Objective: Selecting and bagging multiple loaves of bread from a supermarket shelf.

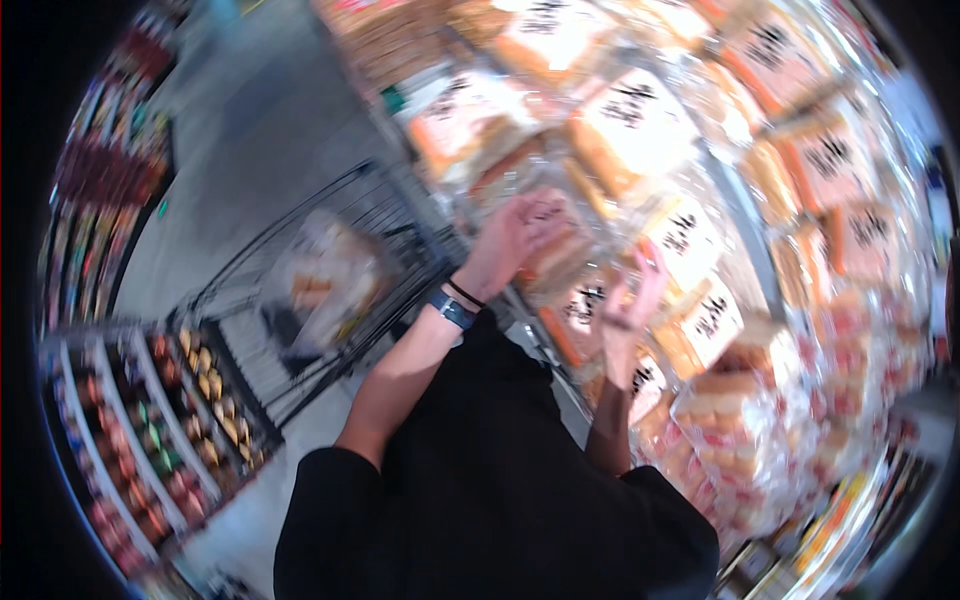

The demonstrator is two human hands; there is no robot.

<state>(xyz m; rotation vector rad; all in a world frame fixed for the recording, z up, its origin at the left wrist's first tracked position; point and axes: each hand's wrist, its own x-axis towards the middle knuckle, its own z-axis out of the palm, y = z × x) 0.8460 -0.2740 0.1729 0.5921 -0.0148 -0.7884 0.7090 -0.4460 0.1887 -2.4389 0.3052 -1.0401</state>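
Observation:
Both my hands are over a display of sliced bread in clear plastic bags, somewhat blurred. My left hand [521,225], with a dark band and a blue-strapped watch [452,307] on the wrist, grips a bagged loaf of bread [559,251]. Its fingers are partly lost against the shiny plastic. Just to the right of that loaf is my right hand [634,296], raised with bent fingers. Whether it pinches any plastic film cannot be made out. Bagged loaves with printed fronts lie around both hands, among them one loaf [679,236] beyond the right fingers.
A wire shopping cart [367,176] stands at my left against the display, holding a plastic bag of bread-like items [319,281]. Stocked shelves [124,435] are at lower left. Grey floor [255,112] stretches ahead. More bagged loaves [724,427] are stacked at right.

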